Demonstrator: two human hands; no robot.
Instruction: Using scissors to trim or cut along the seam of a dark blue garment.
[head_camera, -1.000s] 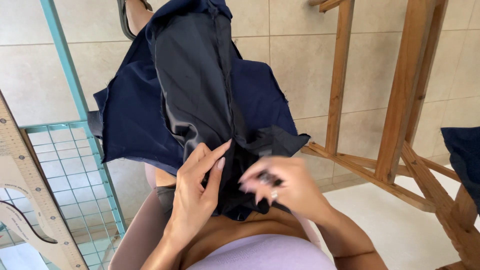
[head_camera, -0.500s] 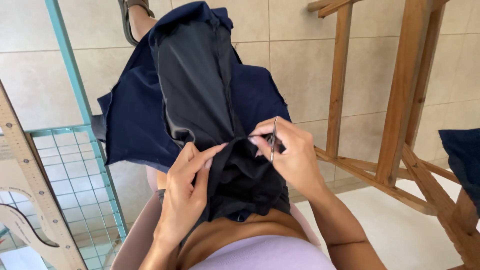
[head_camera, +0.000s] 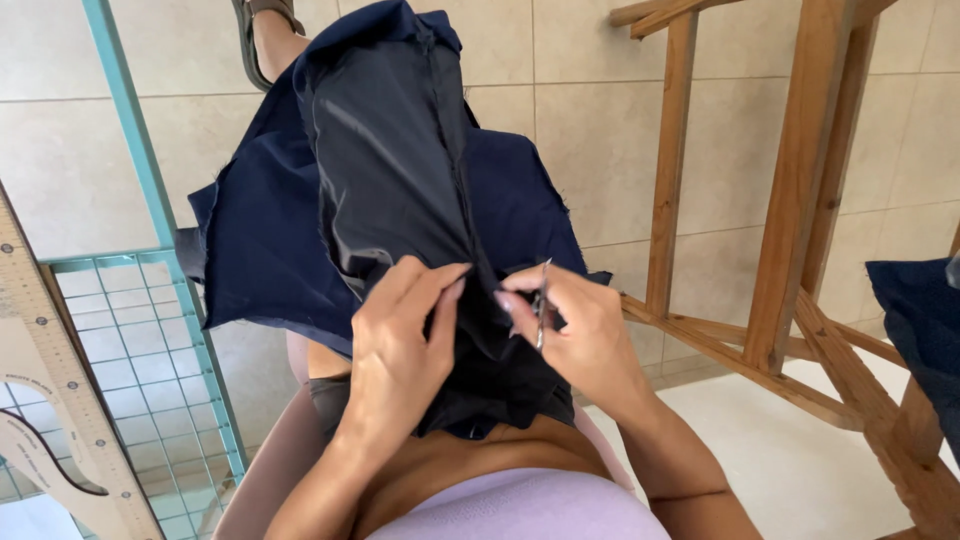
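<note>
A navy fabric piece (head_camera: 260, 240) with a black shiny lining (head_camera: 390, 150) lies draped over my raised leg. My left hand (head_camera: 400, 355) pinches the lining's lower part with its fingers pressed together on the cloth. My right hand (head_camera: 575, 335) holds small metal scissors (head_camera: 541, 305) against the lining's seam edge, blades pointing up. The lower end of the fabric bunches dark in my lap (head_camera: 490, 400).
A wooden frame (head_camera: 790, 200) of slanted beams stands on the right. A teal wire-grid rack (head_camera: 150, 350) is on the left, with a curved pattern ruler (head_camera: 50, 400) beside it. More navy cloth (head_camera: 920, 330) hangs at the right edge. Beige floor tiles lie below.
My right hand has lifted from the bunched cloth in my lap up to the lining's seam, with the scissors now showing. My left hand stays on the fabric.
</note>
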